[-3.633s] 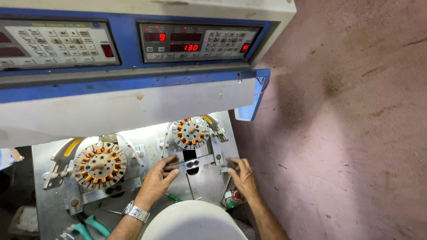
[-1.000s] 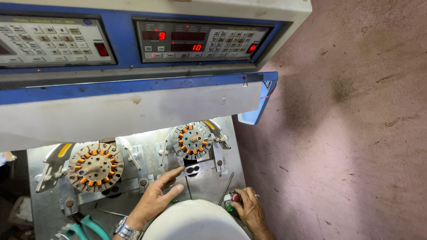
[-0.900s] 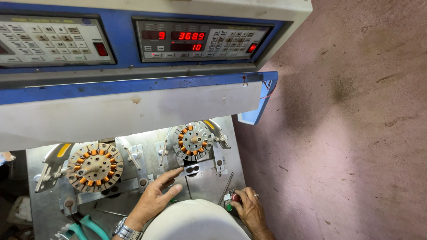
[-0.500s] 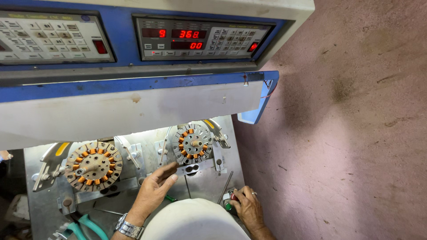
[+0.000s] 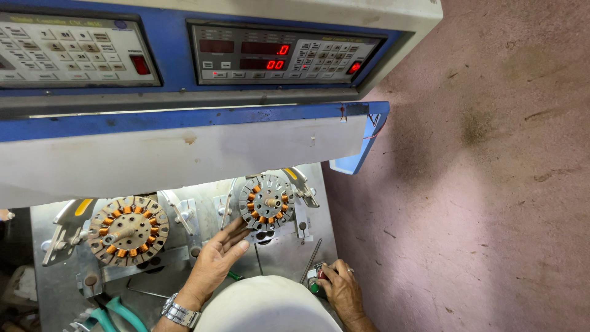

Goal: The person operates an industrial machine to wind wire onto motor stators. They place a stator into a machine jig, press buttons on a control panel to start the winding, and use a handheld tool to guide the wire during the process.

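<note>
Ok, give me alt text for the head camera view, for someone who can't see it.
Seen from above, a person's left hand reaches up to touch the lower edge of a round copper-wound motor core on a metal machine bed, while the right hand rests on a small switch box. A second core sits to the left, under a blue control panel.

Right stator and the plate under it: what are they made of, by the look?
Stator: dull grey slotted metal, probably steel; its orange-brown glossy coils look like copper wire. The left hand touches its lower edge. Plate: pale matte metal with scuffs, maybe aluminium or steel; cannot tell which.
</note>
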